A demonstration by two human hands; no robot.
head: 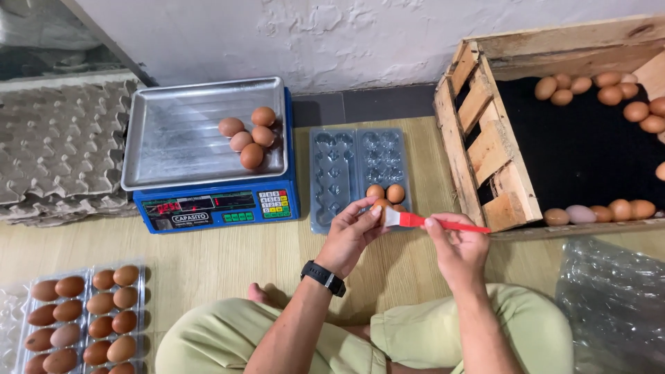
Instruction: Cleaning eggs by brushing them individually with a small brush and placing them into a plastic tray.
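Head view: left hand fingers pinch a brown egg; right hand fingers grip a red-handled white-bristled brush touching it.

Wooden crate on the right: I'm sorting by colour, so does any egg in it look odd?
Yes. Along the near edge of the wooden crate, one pale egg lies among the brown eggs, clearly lighter than the others.

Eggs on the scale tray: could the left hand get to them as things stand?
Probably not freely. The way across the floor to the eggs on the scale tray is open, but the left hand is holding an egg that the right hand brushes with a red brush.
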